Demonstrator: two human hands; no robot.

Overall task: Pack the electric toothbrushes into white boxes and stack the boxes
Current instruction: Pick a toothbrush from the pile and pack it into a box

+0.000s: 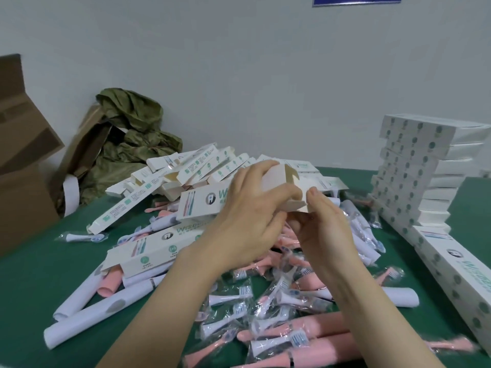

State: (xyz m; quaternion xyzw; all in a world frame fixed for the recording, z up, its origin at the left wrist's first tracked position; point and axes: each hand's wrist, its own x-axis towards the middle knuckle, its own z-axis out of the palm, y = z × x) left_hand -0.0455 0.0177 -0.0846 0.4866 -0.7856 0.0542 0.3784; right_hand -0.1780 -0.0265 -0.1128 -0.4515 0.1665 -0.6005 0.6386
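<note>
Pink toothbrushes (318, 325), brush heads (231, 294) below held white box (281, 179); stacked boxes (414, 168) right

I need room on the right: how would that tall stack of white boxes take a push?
Probably badly: the stack of white boxes looks staggered, so layers may shear or topple. Thin cardboard, likely light, easily shifted.

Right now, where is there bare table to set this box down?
The near-left green table, between the cardboard carton and the white handles, is bare. A smaller strip lies right of the stacked boxes. The middle is crowded with brush heads, pink handles and loose boxes.
</note>
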